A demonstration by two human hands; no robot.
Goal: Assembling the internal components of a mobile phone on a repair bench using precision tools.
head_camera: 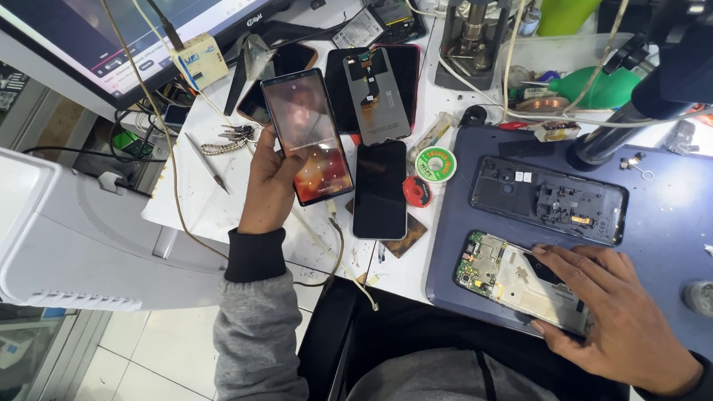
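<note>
From the head camera, the left hand [270, 185] grips a glossy lit smartphone [308, 136], fingers curled round its edge, raised over the white bench [185, 197]. The right hand [614, 313] lies spread, fingers flat on an opened phone [517, 286] whose green circuit board and metal shield are bare. This rests on a matte blue-grey work mat [682, 208], beside a black phone frame [548, 200] gutted to its ribs. A dark slab phone [380, 189] lies flat near a round solder-wick spool [436, 164]. The translucent tray [576, 55] behind seems to hold small oddments, though they blur.
</note>
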